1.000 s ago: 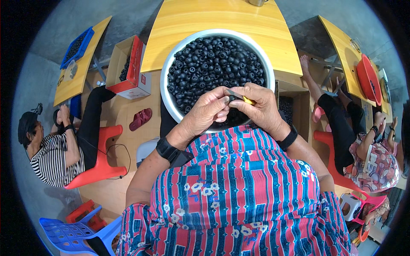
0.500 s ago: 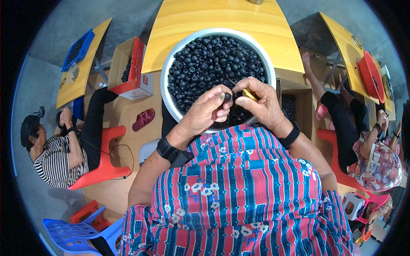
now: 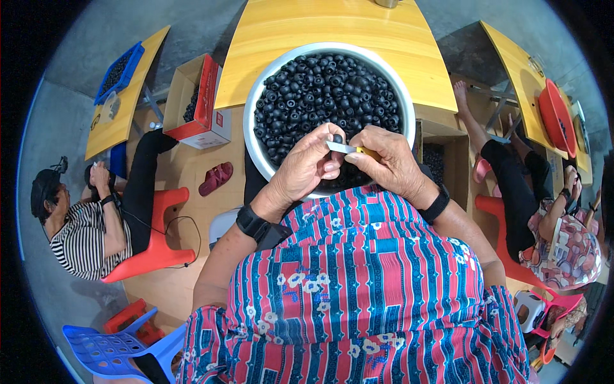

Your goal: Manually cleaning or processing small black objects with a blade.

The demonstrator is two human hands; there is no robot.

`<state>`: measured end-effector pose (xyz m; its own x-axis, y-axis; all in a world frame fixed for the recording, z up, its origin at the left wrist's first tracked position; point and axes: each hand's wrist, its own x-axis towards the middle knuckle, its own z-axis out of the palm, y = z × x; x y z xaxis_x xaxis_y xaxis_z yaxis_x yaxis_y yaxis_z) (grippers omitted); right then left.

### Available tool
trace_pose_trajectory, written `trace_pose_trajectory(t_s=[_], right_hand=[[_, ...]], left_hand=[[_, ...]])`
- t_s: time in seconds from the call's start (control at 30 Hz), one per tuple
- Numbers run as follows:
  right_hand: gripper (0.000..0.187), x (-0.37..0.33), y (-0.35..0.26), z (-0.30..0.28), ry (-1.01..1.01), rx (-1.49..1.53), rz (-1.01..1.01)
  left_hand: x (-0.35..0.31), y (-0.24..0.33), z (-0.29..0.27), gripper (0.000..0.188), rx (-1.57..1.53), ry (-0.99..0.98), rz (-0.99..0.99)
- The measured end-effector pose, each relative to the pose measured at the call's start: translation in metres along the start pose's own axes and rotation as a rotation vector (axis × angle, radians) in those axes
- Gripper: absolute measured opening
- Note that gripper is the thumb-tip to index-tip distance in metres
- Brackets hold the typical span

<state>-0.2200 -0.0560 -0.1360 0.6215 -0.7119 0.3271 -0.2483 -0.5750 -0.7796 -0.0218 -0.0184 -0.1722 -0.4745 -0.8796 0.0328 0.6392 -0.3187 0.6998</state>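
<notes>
My left hand (image 3: 307,163) pinches a small round black piece (image 3: 338,138) between thumb and fingers. In my right hand (image 3: 393,160) is a small knife (image 3: 341,147) with a yellow handle, mostly hidden by the fingers. Its flat blade points left and lies against or just in front of the held piece; contact is hard to tell. Both hands are over the near part of a wide metal basin (image 3: 251,137). Many similar black pieces (image 3: 326,89), several showing a hole at one end, fill the basin.
Beyond the basin stands a yellow wooden table (image 3: 307,22). A red-and-white carton (image 3: 208,109) stands to the left, and an open cardboard box (image 3: 455,153) to the right. Co-workers (image 3: 96,224) (image 3: 563,237) sit on either side. A pink slipper (image 3: 215,178) lies on the floor.
The knife blade has turned from pointing up and away to lying flat, pointing left beside the black piece. My right hand has rolled over, while my left hand keeps its hold.
</notes>
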Motion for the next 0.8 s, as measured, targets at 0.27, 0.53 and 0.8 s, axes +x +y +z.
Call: trace_pose_trajectory(t_s=[0.27,0.53,0.8], right_hand=[[0.021,-0.0006,-0.0005,-0.0004,0.003,-0.038,-0.010],[0.022,-0.0005,0.0002,0.0002,0.021,-0.039,-0.013],[0.019,0.0021,0.0026,0.0022,0.165,0.017,0.162]], left_hand=[[-0.0007,0.0006,0.0018,0.025,0.014,0.021,-0.016],[-0.0018,0.0015,-0.0006,0.030,0.013,0.020,-0.044],[-0.0011,0.0018,0.0022,0.024,0.002,-0.008,-0.036]])
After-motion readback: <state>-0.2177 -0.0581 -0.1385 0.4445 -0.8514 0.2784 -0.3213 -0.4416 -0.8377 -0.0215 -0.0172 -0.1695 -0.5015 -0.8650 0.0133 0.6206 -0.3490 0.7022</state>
